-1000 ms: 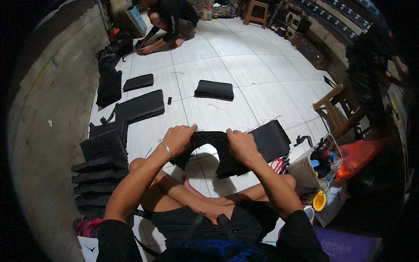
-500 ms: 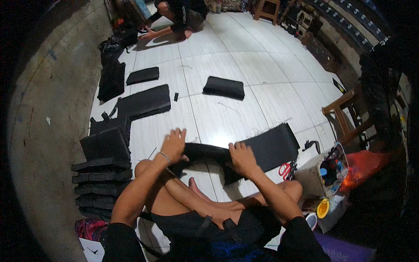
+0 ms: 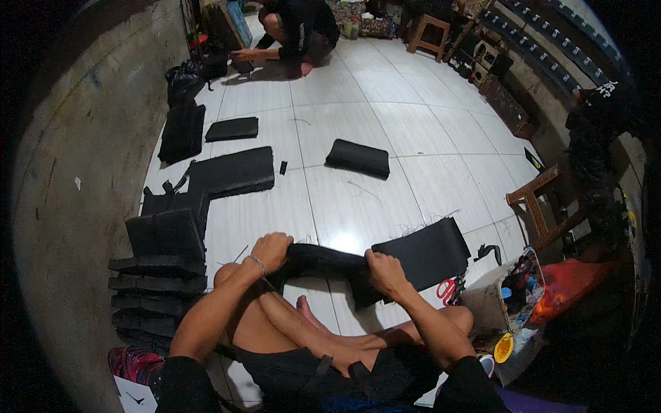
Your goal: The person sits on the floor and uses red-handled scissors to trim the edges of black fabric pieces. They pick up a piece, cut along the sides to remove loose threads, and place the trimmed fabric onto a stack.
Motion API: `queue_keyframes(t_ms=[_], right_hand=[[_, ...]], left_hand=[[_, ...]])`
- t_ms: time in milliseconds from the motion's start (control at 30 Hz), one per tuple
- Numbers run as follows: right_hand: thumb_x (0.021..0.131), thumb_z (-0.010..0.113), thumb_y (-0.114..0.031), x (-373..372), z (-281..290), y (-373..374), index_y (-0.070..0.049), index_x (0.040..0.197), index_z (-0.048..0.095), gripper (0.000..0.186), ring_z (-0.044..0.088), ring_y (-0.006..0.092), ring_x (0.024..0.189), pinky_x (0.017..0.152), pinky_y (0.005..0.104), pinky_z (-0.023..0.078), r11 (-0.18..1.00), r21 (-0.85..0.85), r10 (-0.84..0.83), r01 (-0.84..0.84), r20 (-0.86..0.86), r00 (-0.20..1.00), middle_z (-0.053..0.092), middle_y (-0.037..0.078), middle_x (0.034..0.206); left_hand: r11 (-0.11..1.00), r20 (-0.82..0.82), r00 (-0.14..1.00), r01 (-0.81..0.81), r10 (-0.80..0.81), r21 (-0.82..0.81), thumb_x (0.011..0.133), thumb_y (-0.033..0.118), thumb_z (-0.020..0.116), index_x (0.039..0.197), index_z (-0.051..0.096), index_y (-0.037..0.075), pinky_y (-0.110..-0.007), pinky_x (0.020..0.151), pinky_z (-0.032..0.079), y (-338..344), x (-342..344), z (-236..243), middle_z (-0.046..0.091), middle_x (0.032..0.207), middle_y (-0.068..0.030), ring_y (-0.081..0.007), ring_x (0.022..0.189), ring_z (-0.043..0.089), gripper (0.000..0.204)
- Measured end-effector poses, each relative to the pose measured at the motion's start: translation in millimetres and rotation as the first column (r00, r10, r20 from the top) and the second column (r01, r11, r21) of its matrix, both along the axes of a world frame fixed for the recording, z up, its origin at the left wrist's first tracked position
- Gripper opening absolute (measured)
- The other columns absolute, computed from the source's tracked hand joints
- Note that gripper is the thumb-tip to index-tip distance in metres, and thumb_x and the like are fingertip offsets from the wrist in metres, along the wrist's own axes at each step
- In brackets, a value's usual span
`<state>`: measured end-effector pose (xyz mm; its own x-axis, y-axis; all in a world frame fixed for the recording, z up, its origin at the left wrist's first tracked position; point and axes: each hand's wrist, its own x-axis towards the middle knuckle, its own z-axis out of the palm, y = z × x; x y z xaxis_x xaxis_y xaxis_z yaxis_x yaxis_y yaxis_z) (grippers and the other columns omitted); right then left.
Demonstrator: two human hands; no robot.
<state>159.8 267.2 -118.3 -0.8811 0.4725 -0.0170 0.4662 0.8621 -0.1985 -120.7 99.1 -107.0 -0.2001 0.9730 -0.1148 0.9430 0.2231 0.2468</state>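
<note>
A band of black fabric [image 3: 323, 263] stretches between my hands above my crossed legs, its ends hanging down. My left hand [image 3: 272, 253] grips the band's left part, and my right hand [image 3: 385, 274] is closed on its right part. A flat black fabric piece [image 3: 423, 251] lies on the floor just right of it, with loose threads along its far edge. Red-handled scissors [image 3: 446, 289] lie below that piece.
Black pieces [image 3: 231, 172] and stacks [image 3: 155, 279] lie at left; another [image 3: 357, 158] lies ahead. A co-worker [image 3: 299, 31] squats at the back. A bin [image 3: 475, 310], wooden stool [image 3: 533, 184] and red bag [image 3: 558, 296] are at right.
Both my hands have moved lower in the picture with the fabric. Their fingers loosened, then closed on it again, and the band now looks more folded over. The co-worker's hands have shifted.
</note>
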Motion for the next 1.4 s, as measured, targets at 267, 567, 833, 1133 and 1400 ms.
queue_keyframes(t_ms=[267,567,833,1133,1400], right_hand=[[0.077,0.075,-0.026,-7,12,-7,-0.001,0.099,0.052,0.041,0.064,0.0439,0.084,0.069,0.0537,0.051,0.987,-0.124,-0.098,0.103,0.046,0.994,0.063,0.021,0.085],[0.080,0.071,-0.021,-15,38,-3,-0.003,0.107,0.048,0.040,0.063,0.0442,0.088,0.071,0.0541,0.050,0.989,-0.144,-0.005,0.021,0.109,0.994,0.064,0.023,0.097],[0.084,0.056,-0.011,-48,30,62,-0.007,0.112,0.057,0.028,0.065,0.0403,0.089,0.073,0.0525,0.053,0.996,-0.060,0.082,-0.070,0.236,0.968,0.064,0.023,0.095],[0.080,0.064,-0.013,-165,126,106,-0.007,0.109,0.059,0.030,0.052,0.0322,0.118,0.101,0.0533,0.038,0.814,0.572,0.268,-0.095,-0.227,0.936,0.057,0.015,0.119],[0.083,0.069,-0.047,-20,-72,23,0.009,0.110,0.063,0.062,0.065,0.0378,0.102,0.089,0.0408,0.049,0.739,-0.518,-0.461,0.431,0.078,0.884,0.065,0.029,0.106]], left_hand=[[0.995,-0.180,0.979,-0.099,0.096,-0.010,0.066,0.021,0.082,0.108,0.053,0.001,-0.046,0.078,0.052,-8,21,6,0.057,0.109,-0.0160,-0.0352,0.105,0.057,0.054],[0.982,-0.072,0.989,-0.121,0.132,0.143,0.068,0.010,0.076,0.102,0.057,0.003,-0.048,0.075,0.053,-20,5,4,0.060,0.098,-0.0166,-0.0378,0.088,0.063,0.040],[0.986,0.192,0.970,-0.161,0.149,0.049,0.069,0.016,0.080,0.089,0.072,0.004,-0.045,0.070,0.054,5,-13,-5,0.067,0.077,-0.0232,-0.0393,0.076,0.067,0.025],[0.804,0.923,-0.009,-0.489,0.384,-0.339,0.069,0.014,0.085,0.090,0.069,-0.009,-0.029,0.061,0.052,30,40,-39,0.070,0.083,-0.0104,-0.0155,0.069,0.064,0.035],[0.505,0.757,-0.253,-0.613,0.602,-0.607,0.063,0.018,0.090,0.100,0.064,-0.015,-0.036,0.083,0.049,32,91,-185,0.066,0.103,-0.0214,-0.0243,0.093,0.064,0.056]])
